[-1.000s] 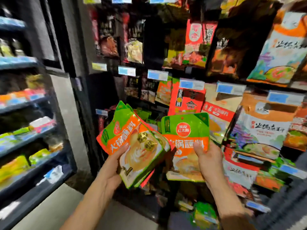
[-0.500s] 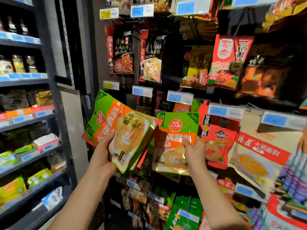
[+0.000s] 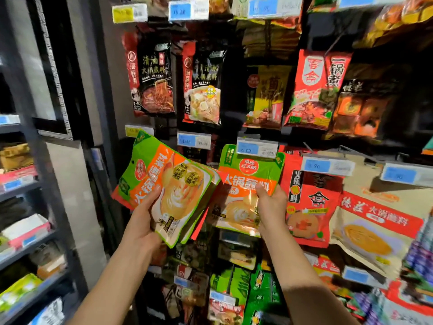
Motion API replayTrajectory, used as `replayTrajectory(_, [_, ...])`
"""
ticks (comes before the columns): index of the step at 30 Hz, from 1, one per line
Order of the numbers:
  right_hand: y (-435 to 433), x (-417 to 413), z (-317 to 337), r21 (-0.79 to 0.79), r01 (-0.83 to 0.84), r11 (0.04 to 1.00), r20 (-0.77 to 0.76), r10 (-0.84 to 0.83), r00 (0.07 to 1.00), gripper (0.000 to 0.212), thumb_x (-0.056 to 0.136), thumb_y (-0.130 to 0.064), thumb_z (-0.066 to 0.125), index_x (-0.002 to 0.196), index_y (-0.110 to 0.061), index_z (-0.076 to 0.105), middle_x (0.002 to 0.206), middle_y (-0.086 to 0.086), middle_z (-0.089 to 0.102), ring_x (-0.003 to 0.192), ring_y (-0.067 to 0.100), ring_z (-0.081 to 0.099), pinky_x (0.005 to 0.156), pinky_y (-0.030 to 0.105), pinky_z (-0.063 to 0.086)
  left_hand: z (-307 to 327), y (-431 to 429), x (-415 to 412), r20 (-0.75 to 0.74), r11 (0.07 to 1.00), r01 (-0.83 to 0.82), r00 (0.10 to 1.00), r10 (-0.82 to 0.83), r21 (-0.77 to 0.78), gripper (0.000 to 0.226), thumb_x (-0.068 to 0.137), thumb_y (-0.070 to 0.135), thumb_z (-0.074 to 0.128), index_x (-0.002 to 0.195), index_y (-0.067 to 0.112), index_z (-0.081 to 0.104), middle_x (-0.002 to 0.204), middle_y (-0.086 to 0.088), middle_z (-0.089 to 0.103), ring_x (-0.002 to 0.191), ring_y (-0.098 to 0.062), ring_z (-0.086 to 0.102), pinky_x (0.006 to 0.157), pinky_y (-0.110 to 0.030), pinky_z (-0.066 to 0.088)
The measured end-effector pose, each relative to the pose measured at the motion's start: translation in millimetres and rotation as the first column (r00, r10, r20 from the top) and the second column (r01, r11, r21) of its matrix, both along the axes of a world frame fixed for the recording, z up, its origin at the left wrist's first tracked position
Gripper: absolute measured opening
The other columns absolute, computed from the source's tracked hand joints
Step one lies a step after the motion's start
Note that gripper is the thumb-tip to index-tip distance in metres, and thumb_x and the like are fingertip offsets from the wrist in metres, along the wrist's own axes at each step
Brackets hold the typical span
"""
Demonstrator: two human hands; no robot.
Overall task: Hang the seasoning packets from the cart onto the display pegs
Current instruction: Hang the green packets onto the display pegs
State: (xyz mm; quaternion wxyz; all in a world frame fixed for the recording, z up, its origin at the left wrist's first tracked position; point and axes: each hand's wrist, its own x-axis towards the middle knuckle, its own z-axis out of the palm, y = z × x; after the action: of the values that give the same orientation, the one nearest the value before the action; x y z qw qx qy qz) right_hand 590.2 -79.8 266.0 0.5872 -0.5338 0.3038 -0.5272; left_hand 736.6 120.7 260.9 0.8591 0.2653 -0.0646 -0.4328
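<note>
Forearms raised, left hand (image 3: 143, 221) and right hand (image 3: 271, 205) both gripping.

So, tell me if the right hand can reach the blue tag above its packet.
Likely yes: the right hand holds its packet with the top edge up at the tag, nothing between them. The left hand keeps its stack off to the side.

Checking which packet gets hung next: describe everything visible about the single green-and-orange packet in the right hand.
The packet is a flat, glossy plastic pouch: green top band with a round red logo, orange band with white characters, creamy sauce pictured below. It is held upright, facing the camera, its top partly hidden behind a blue price tag. The right hand pinches its right side; the stack in the left hand overlaps its left edge.
</note>
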Motion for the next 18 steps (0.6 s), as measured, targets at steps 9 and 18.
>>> replayTrajectory(9, [-3, 15, 3, 0.0, 0.149, 0.989, -0.088, -0.148, 0.985, 0.018, 0.097, -0.003, 0.063, 0.092, -0.019, 0.067, 0.086, -0.003, 0.07, 0.084, 0.023, 0.065, 0.072, 0.033, 0.049, -7, 2, 23, 0.04, 0.999, 0.016, 0.999, -0.018, 0.051, 0.044, 0.084, 0.025, 0.072, 0.126, 0.012, 0.07, 0.123, -0.014, 0.072, 0.111, -0.032, 0.071, 0.098, -0.059, 0.053])
replayTrajectory(18, [-6, 18, 4, 0.077, 0.198, 0.977, -0.078, -0.192, 0.978, 0.022, 0.093, 0.004, 0.06, 0.085, -0.015, 0.066, 0.085, 0.005, 0.068, 0.075, 0.022, 0.061, 0.069, 0.033, 0.049, -12, 4, 35, 0.061, 0.998, -0.031, 0.998, 0.028, 0.054, 0.037, 0.091, 0.022, 0.07, 0.128, 0.017, 0.069, 0.124, -0.01, 0.073, 0.115, -0.03, 0.069, 0.107, -0.057, 0.047])
